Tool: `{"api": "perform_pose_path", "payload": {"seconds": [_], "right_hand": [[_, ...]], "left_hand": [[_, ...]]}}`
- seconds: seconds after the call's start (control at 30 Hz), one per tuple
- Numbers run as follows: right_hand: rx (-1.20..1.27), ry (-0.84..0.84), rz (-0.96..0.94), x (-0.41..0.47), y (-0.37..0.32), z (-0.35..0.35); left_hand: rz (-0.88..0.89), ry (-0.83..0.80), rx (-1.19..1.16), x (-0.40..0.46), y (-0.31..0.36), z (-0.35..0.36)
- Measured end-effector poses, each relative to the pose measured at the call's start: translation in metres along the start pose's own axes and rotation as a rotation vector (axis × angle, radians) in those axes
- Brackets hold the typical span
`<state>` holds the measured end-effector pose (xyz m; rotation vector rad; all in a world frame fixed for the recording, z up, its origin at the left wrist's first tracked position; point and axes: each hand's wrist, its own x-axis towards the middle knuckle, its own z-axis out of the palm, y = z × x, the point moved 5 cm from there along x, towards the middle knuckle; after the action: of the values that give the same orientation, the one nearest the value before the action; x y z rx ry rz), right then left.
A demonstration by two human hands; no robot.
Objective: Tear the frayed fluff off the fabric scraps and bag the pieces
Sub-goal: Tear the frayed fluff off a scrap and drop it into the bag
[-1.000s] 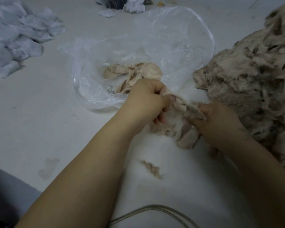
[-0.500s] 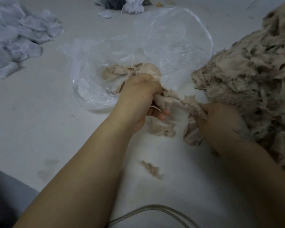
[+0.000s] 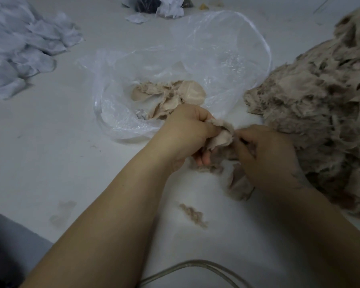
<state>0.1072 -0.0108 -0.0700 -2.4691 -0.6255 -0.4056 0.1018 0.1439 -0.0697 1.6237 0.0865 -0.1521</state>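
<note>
2 hands, left (image 3: 187, 134) and right (image 3: 264, 154), both pinch 1 beige scrap (image 3: 221, 138) just beside the bag (image 3: 195, 59) (cleaned pieces (image 3: 175, 96) inside); scrap heap (image 3: 320, 104) at right.

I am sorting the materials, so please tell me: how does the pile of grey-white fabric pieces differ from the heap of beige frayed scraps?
The pile of grey-white fabric pieces lies far left; the heap of beige frayed scraps lies right, beside the right hand. The grey-white pieces look smooth-edged; the beige scraps look shaggy. The beige heap appears larger. Both rest loose on the white table.
</note>
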Motion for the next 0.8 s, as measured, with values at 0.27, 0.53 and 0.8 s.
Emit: {"api": "perform_pose_path", "payload": {"seconds": [0.27,0.53,0.8], "right_hand": [[-0.225,-0.045,0.198,-0.002,0.017,-0.003],[-0.105,0.012,0.146,-0.003,0.008,-0.007],[0.466,0.102,0.288,-0.006,-0.002,0.001]], "left_hand": [[-0.021,0.026,-0.099,0.001,0.0,-0.008],[-0.031,-0.031,-0.03,0.001,-0.003,-0.004],[-0.039,-0.113,0.021,-0.003,-0.002,0.0]]}}
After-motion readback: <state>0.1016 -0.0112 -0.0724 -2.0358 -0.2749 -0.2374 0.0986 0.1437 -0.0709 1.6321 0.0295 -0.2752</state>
